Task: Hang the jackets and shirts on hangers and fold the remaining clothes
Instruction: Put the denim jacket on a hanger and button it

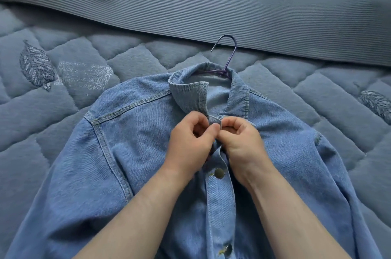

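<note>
In the head view, the only 1 I get, the denim jacket lies front-up on the quilted bedspread. A purple hanger is already inside it, and its hook sticks out past the collar toward the ribbed grey cover at the far side of the bed.

My left hand and right hand meet at the throat of the jacket, just below the collar. Both have their fingers curled in tight, each pinching 1 edge of the front opening, with the thumbs touching or nearly so. Whatever sits between the fingertips is hidden, so I cannot tell whether a button is through its hole there.

Below the hands, 2 metal buttons show on the placket: the upper button between my wrists and the lower button near the bottom edge. Both look fastened.

I judge the step in hand to be closing the top of the jacket so it sits firm on the hanger. The next move calls for pushing that top fastening home and letting go of the cloth. After that comes taking the hook and lifting the jacket off the bed without the shoulders slipping from the hanger arms.
</note>
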Demonstrator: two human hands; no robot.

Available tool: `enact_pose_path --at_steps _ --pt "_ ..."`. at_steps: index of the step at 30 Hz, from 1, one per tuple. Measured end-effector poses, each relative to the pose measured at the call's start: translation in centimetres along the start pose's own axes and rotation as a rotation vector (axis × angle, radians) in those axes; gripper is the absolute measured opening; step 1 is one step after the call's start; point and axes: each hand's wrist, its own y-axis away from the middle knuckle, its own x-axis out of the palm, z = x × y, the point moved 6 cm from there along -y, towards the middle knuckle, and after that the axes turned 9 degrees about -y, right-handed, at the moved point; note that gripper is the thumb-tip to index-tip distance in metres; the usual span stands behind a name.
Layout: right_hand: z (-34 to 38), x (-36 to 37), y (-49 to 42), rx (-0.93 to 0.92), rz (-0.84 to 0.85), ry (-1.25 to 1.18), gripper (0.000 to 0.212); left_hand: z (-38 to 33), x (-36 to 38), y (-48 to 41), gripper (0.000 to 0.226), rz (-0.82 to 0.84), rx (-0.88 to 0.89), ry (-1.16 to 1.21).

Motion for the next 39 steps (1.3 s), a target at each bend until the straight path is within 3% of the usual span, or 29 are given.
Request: enact_pose_path --at_steps 2,8,12,18,21,24,26,28,31,32,34,39 --pt "-0.1 0.0 0.1 -0.032 0.008 0.044 0.033 0.0 0.1 -0.3 0.022 0.009 -0.059 -0.019" --pt "-0.2 0.1 0.2 -0.160 0.016 0.189 0.034 1.0 0.9 -1.5 0.023 0.222 -0.498 0.169" --pt "0.0 -0.1 0.5 -0.274 -0.017 0.324 0.025 1.2 1.0 -2.0 0.025 0.258 -0.609 0.165" --pt "0.4 -0.1 0.1 -0.322 -0.227 0.542 0.022 1.5 0.8 -2.3 0.021 0.334 -0.568 0.053" --pt "0.6 -0.1 0.6 -0.272 -0.150 0.517 0.022 0.9 -0.2 -1.7 0.022 0.341 -0.569 0.057" --pt "2.1 -1.9 1.8 -0.149 -0.098 0.340 0.025 -0.1 -4.9 -3.7 0.031 0.015 -0.587 0.075" --pt "4.5 -4.2 2.0 -0.149 -0.196 0.263 0.027 -1.3 -7.8 -5.7 0.051 -0.115 -0.583 0.049" --pt "6.5 -5.9 1.2 -0.159 -0.326 0.342 0.027 -2.5 -7.9 -6.8 0.056 0.010 -0.632 0.016" --pt "6.5 -5.3 -1.1 0.050 -0.286 0.512 0.024 -3.1 -5.2 -6.8 0.024 0.254 -0.711 -0.034" --pt "6.1 -4.9 -1.6 0.136 -0.257 0.531 0.024 -3.0 -4.9 -6.8 0.011 0.260 -0.715 -0.062" --pt "5.3 -3.9 -2.0 0.254 -0.238 0.450 0.022 -2.5 -5.0 -6.9 0.017 0.233 -0.707 -0.039" --pt "4.4 -2.4 -1.8 0.201 -0.193 0.080 0.019 -1.3 -5.0 -6.2 0.025 0.231 -0.632 0.503"
